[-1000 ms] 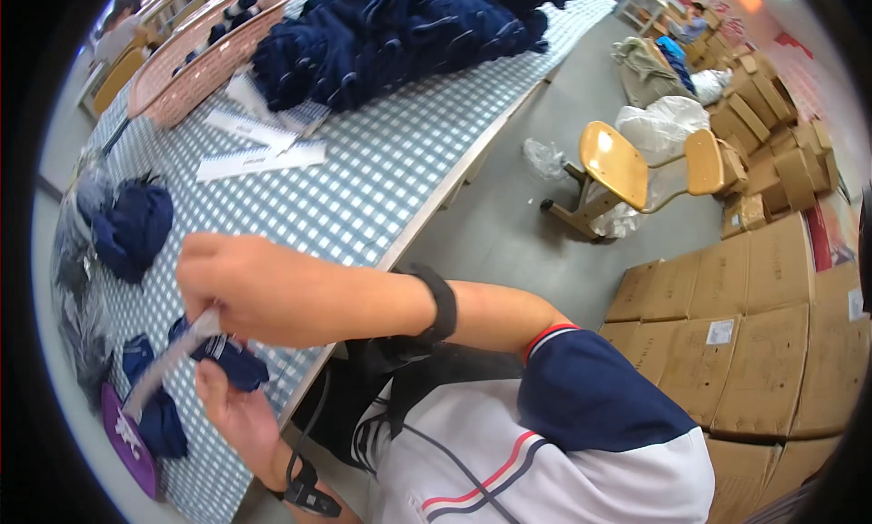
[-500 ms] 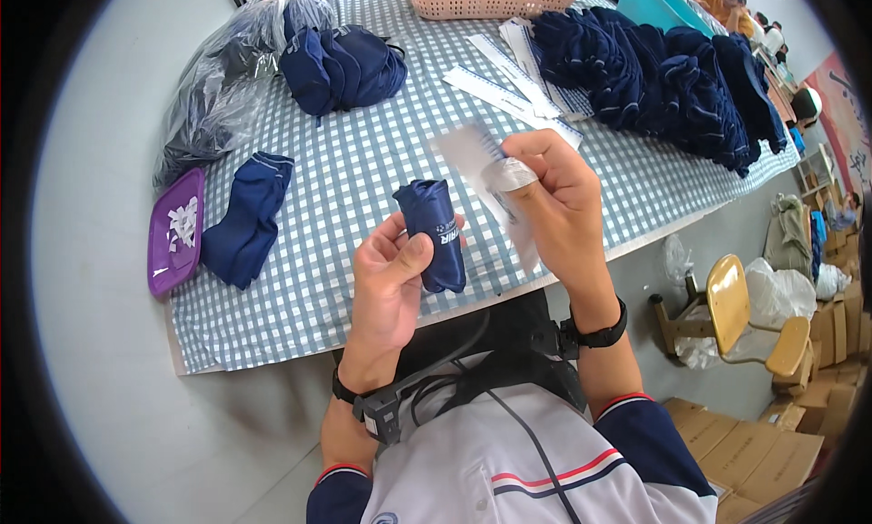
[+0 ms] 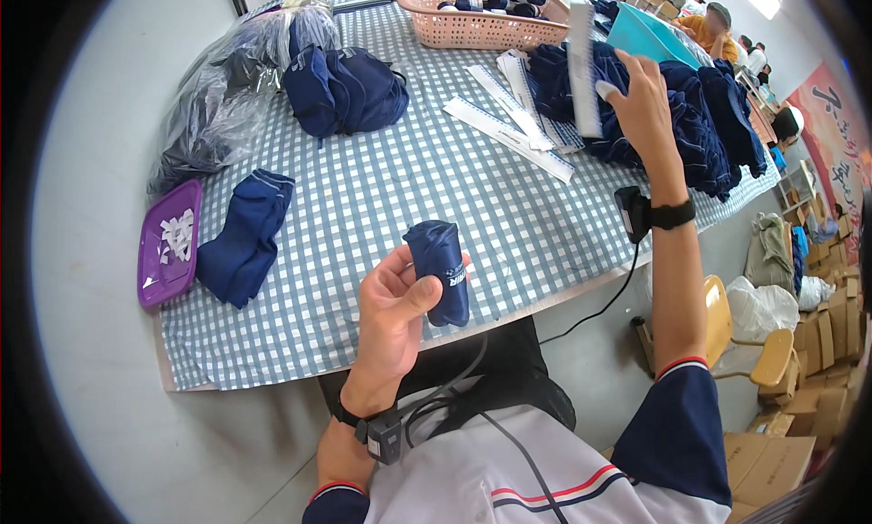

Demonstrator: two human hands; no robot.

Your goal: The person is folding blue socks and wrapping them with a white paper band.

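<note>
My left hand [image 3: 392,297] is closed round a rolled navy fabric bundle [image 3: 440,274], shiny and with white print, held upright near the table's front edge. Stretched out to the far right, my right hand [image 3: 640,106] grips a stiff white strip [image 3: 584,74] with a ruler-like edge, slightly blurred. White tape or a cover wraps the tip of its thumb. Under and behind that hand lies a heap of navy fabric pieces [image 3: 695,106]. Several similar white strips [image 3: 509,138] are spread on the checked cloth just left of the heap.
A pink basket [image 3: 436,29] of navy rolls stands at the back, beside a turquoise bin [image 3: 649,35]. Left are a plastic-wrapped bundle [image 3: 227,97], navy pouches [image 3: 345,93], a folded navy piece [image 3: 247,242] and a purple tray [image 3: 154,283] of paper bits. A cable [image 3: 604,301] hangs from my right wrist.
My right hand has moved away from the bundle, far and to the right, carrying a white strip over the navy heap. My left hand keeps its hold, now slightly lower in the picture.
</note>
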